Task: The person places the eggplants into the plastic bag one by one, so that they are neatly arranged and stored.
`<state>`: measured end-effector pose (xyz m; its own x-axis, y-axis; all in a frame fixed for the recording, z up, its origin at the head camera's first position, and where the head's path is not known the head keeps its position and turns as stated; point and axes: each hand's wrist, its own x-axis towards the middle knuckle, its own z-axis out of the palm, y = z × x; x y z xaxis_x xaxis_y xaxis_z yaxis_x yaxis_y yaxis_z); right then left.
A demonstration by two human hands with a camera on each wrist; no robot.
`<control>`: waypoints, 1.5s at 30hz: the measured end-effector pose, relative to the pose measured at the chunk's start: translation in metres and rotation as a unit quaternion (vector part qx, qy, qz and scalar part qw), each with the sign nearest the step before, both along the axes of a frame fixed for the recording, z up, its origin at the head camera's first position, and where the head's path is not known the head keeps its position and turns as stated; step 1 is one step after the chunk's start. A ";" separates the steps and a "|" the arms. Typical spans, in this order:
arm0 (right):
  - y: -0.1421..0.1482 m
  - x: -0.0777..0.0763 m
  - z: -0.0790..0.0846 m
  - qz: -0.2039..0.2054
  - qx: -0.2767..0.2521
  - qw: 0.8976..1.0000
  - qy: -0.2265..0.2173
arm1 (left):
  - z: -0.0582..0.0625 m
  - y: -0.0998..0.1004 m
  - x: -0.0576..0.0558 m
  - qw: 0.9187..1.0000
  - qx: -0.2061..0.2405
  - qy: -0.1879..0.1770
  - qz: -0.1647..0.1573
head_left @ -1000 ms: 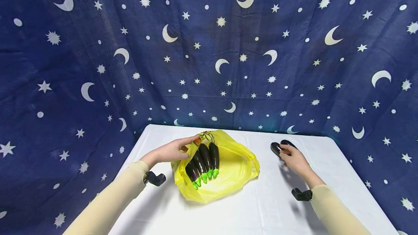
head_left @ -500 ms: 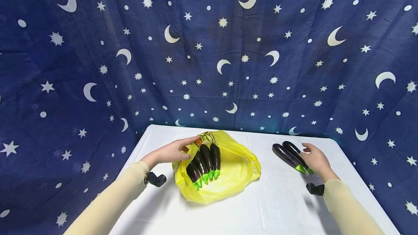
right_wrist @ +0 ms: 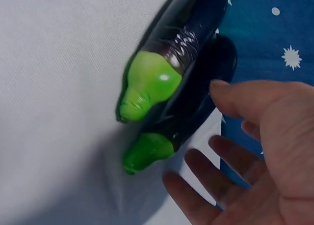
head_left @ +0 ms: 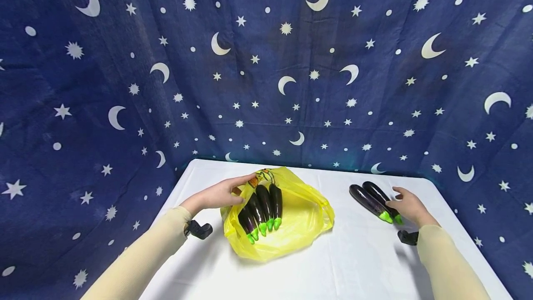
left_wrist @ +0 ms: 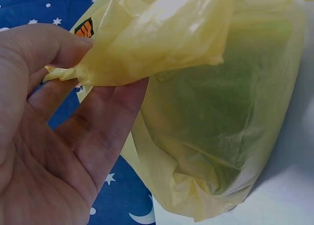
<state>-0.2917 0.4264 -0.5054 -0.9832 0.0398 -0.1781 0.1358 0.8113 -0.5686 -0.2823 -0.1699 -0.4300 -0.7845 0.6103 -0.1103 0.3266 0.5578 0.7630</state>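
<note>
On the left, my left hand (head_left: 216, 193) pinches the rim of a yellow plastic bag (head_left: 301, 200) between thumb and fingers, and the bag's mouth gapes toward me. Several dark purple eggplants (head_left: 263, 203) with green caps lie side by side inside it. Two more eggplants lie together at the right: a nearer eggplant (head_left: 368, 202) and a farther eggplant (head_left: 376, 192), caps toward me. My right hand (head_left: 410, 205) is just right of the farther one, fingers loosely spread and holding nothing. In the right wrist view, its thumb (right_wrist: 235, 95) overlaps the farther eggplant's edge.
A white cloth covers the table (head_left: 345, 263). Behind and at the sides hangs a dark blue curtain (head_left: 250, 119) with moons and stars. A black wrist camera sits at each cuff.
My right hand has moved off the two eggplants to their right side, leaving them in full view. The left hand keeps its hold on the bag, and the eggplants in it lie as before.
</note>
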 end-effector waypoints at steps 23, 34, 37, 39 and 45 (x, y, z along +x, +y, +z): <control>0.011 -0.002 0.013 0.032 -0.114 0.989 -0.089 | -0.005 -0.003 -0.004 1.000 0.002 0.002 0.005; 0.009 -0.009 0.011 0.040 -0.122 0.988 -0.083 | -0.005 -0.004 -0.004 1.000 0.001 0.001 0.006; 0.010 -0.011 0.009 0.038 -0.121 0.988 -0.088 | -0.004 -0.005 -0.002 1.000 0.004 0.003 0.008; 0.011 -0.013 0.006 0.035 -0.118 0.988 -0.091 | -0.005 -0.005 -0.001 1.000 0.005 0.003 0.009; 0.013 -0.014 0.000 0.037 -0.108 0.989 -0.095 | -0.007 -0.006 0.000 1.000 0.004 0.003 0.008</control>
